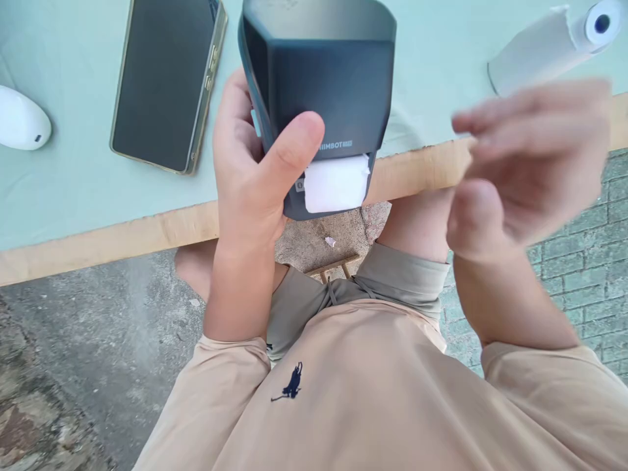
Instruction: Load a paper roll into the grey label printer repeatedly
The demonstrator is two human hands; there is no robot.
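A dark label printer (328,91) is held up over the table's front edge by my left hand (258,163). The thumb presses on its front, and the other fingers go behind its side, partly hidden. A white label strip (336,186) sticks out of the slot at the printer's lower end. To the right, apart from the printer, my right hand (524,157) is raised and slightly blurred. Its fingers are stretched out with the thumb apart, and nothing shows between them. Just beyond it lies a roll of white paper (534,52).
A smartphone (164,78) with a dark screen lies left of the printer on the pale green tabletop (78,176). A white rounded device (22,118) sits at the far left. The table's wooden edge (147,232) runs across in front of my lap.
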